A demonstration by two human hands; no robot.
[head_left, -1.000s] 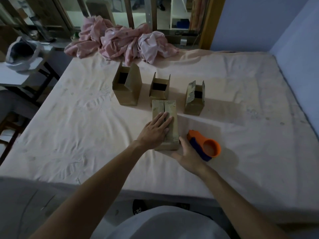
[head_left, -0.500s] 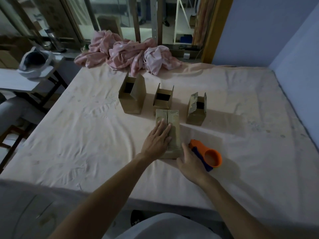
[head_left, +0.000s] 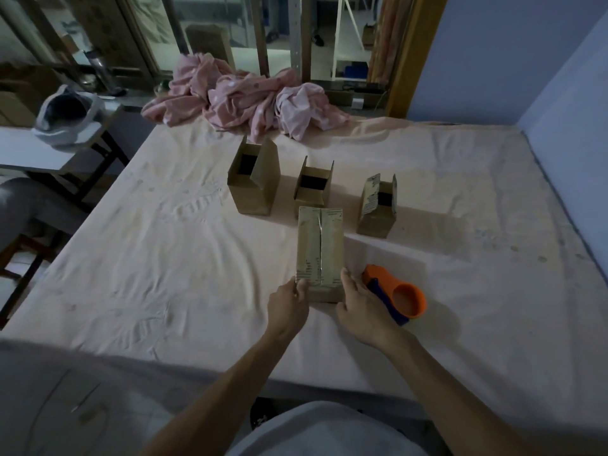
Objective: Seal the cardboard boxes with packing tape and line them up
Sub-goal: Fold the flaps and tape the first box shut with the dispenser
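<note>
Bracketing closed box (head_left: 319,248), left hand (head_left: 288,306), right hand (head_left: 358,307)

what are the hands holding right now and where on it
The closed box, at its near end: the left hand grips the near-left corner, and the right hand sets its thumb on the near-right corner. The tape dispenser lies beside that hand.
</note>
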